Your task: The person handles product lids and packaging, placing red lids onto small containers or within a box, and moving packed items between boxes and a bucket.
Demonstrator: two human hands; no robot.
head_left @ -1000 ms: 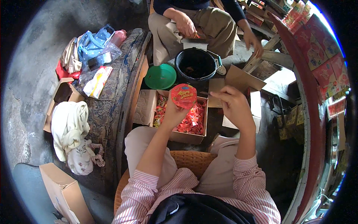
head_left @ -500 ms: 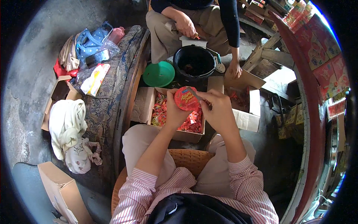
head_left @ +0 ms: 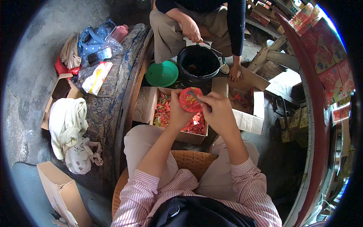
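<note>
**Both hands on the red tub, over the packet box**

Left hand (head_left: 177,111) has its fingers closed round the red tub (head_left: 186,104), printed round top facing the camera. Right hand (head_left: 219,109) pinches a thin grey tool (head_left: 196,96) between thumb and fingers; it overlaps the top's upper right (can't tell if it's cutting in or just resting).

Tub is above the near edge of an open cardboard box (head_left: 144,105) full of small red packets (head_left: 161,114). Black bucket (head_left: 182,65) sits beyond that box, green basin (head_left: 162,74) just left of the bucket. Second cardboard box (head_left: 247,121) is to the right, with a co-worker's hand (head_left: 235,72) at its far side. Co-worker's other hand (head_left: 191,31) is just beyond the bucket, fingers curled, grip unclear.
</note>
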